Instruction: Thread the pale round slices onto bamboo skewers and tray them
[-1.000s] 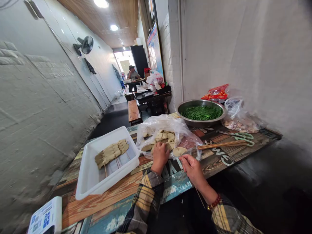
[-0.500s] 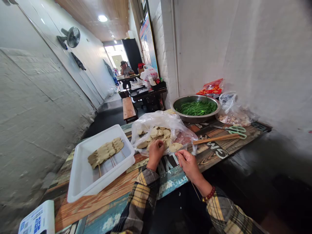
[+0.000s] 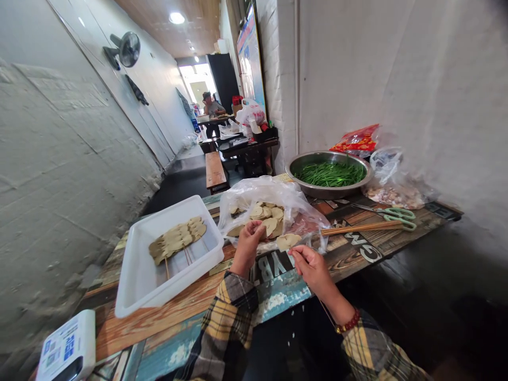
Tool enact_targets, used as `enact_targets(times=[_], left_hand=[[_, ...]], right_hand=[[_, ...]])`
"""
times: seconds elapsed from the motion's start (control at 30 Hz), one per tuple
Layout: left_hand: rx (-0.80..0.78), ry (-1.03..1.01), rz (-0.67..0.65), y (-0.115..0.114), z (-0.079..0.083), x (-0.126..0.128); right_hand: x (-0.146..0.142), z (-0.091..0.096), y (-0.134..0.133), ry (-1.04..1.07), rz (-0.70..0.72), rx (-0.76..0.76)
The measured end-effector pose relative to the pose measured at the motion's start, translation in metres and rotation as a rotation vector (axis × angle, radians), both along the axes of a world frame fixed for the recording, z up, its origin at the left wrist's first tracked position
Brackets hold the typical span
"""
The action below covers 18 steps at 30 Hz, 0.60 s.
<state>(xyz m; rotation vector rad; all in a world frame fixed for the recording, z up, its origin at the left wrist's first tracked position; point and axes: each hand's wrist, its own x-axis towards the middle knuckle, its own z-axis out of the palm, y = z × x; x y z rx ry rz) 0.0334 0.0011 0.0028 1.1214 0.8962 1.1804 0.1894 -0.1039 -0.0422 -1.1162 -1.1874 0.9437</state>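
1 slice (image 3: 270,227) in L hand (image 3: 248,246), narrow grip, skewer (image 3: 326,312) in R hand (image 3: 311,267), pinch grip, 2nd slice (image 3: 288,242) at tip

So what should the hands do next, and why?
Probably bring the round slice over to the thin stick: the left hand seems to pinch that slice, while the right hand holds the stick, with another slice at its upper end.

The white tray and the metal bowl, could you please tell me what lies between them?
The head view shows a plastic bag of beige slices between the tray and bowl.
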Motion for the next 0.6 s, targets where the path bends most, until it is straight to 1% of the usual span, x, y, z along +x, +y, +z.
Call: enact_targets(times=[0.3,0.6], left_hand=[[0.072,0.030,-0.010,-0.0015,0.0030,-0.0033],[0.087,0.018,0.003,-0.0023,0.0089,-0.0058]], right_hand=[[0.0014,0.0032,-0.0045,-0.074,0.102,-0.060],[0.0001,0.0039,-0.0031,-0.158,0.082,-0.081]])
